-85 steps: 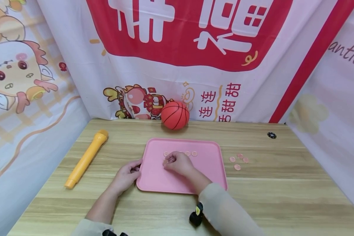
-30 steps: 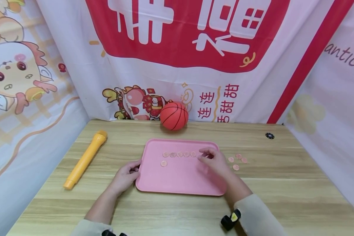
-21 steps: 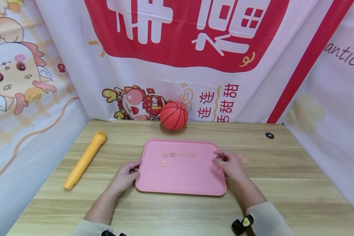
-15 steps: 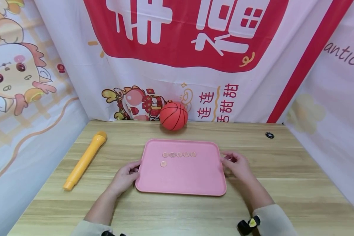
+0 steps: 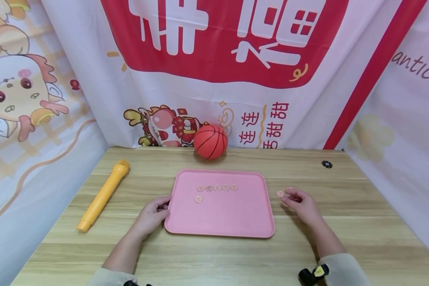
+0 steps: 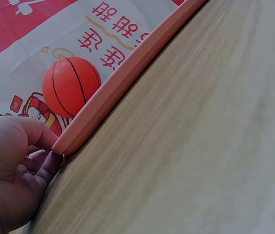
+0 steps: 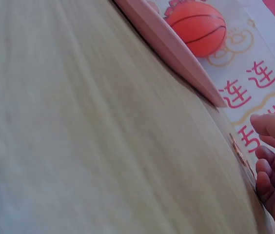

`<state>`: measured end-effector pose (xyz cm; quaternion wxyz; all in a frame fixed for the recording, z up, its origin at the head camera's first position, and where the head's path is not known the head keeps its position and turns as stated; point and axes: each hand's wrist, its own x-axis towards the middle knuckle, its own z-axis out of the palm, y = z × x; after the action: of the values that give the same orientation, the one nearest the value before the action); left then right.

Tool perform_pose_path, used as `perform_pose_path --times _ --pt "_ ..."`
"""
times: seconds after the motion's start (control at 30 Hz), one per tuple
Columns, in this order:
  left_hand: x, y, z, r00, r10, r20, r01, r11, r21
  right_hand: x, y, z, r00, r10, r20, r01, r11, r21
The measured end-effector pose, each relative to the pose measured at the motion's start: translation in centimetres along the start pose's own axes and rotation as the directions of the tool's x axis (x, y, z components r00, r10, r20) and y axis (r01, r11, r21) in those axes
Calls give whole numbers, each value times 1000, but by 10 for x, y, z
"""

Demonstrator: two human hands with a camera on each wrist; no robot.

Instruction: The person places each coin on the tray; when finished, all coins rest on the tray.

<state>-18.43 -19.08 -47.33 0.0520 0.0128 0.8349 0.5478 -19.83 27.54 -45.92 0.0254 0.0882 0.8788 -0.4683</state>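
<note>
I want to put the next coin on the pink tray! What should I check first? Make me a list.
1. Left hand holds the pink tray at its edge: ok.
2. Right hand is over the loose coins on the table: ok.
3. A coin already pinched in the right hand's fingers: cannot tell, they hide it.
4. Free space next to the single coin below the row of five coins: ok.
5. Path from the loose coins to the tray is free: ok.
</note>
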Motion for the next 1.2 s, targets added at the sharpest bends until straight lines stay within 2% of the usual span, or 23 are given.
perform_pose_path --times 0.4,0.67,0.93,1.2 --pt "-1 0 0 1000 2 6 -2 1000 6 3 7 -6 995 76 62 -68 990 -120" --pt "0 -1 0 1000 -3 4 3 1000 2 3 5 -7 997 -14 69 30 974 -224" --pt "0 -1 0 1000 1 7 -1 1000 5 2 3 -8 997 -45 59 59 960 -273" --pt "0 -1 0 1000 2 2 -2 1000 4 0 3 -5 996 -84 27 88 961 -263"
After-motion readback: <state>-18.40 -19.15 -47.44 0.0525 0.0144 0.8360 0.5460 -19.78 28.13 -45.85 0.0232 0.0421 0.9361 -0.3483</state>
